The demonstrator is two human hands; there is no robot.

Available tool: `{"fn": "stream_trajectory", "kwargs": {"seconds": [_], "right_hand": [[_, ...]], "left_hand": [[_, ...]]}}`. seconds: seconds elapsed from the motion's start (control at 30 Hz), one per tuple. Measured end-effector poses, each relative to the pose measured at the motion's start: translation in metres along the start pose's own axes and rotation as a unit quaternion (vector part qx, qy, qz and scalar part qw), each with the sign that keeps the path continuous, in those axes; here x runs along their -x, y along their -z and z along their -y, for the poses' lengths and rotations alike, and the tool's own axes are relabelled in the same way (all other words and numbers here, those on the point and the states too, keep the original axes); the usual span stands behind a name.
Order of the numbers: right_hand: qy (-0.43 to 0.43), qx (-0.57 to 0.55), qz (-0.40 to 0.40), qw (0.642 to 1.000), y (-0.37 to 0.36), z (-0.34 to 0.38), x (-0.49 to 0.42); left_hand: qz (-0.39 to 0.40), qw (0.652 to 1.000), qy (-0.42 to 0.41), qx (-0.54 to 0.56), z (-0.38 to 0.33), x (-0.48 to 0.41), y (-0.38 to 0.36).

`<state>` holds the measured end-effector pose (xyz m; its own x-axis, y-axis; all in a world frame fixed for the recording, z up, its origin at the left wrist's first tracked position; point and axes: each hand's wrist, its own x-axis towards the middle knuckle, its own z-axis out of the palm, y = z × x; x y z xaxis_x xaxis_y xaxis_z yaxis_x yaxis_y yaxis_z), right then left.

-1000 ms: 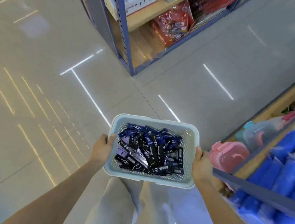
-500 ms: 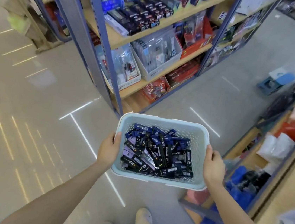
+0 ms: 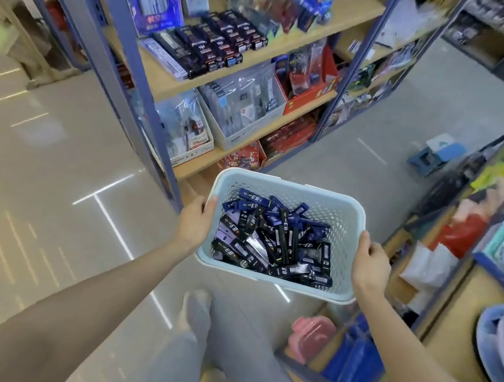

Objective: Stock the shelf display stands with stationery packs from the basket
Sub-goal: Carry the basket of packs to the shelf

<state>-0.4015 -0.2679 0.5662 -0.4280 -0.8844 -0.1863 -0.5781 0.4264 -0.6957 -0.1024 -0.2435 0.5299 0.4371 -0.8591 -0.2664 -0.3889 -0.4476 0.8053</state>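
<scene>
I carry a pale blue perforated basket in front of me at waist height. It holds several dark blue and black stationery packs piled loosely. My left hand grips the basket's left rim, thumb over the edge. My right hand grips the right rim. Ahead stands a blue-framed shelf unit with wooden boards; on its upper board lie similar dark packs in a row.
Lower boards carry white display boxes of clear-packed pens and a red box. Another shelf with bags and blue goods runs along my right. A small blue stool stands in the aisle. Glossy tiled floor spreads to the left.
My view has lifted from the floor to the shelf unit, which now is nearer and fills the upper frame. Both hands keep the same hold on the basket.
</scene>
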Motion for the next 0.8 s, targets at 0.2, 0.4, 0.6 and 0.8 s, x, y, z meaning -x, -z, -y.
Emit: {"fn": "stream_trajectory", "kwargs": {"seconds": [0.2, 0.4, 0.6, 0.8], "right_hand": [[-0.033, -0.02, -0.044, 0.998, -0.001, 0.013, -0.047], [-0.095, -0.055, -0.098, 0.989, 0.001, 0.014, -0.091], [-0.135, -0.055, -0.127, 0.981, 0.019, 0.016, -0.154], [-0.16, -0.084, -0.13, 0.975, 0.048, 0.007, -0.244]], "left_hand": [[0.052, 0.998, -0.028, -0.017, -0.041, -0.063, -0.021], [0.114, 0.991, -0.064, -0.03, -0.09, -0.126, -0.054], [0.165, 0.982, -0.085, -0.036, -0.146, -0.185, -0.116], [0.19, 0.973, -0.111, -0.067, -0.21, -0.232, -0.197]]}}
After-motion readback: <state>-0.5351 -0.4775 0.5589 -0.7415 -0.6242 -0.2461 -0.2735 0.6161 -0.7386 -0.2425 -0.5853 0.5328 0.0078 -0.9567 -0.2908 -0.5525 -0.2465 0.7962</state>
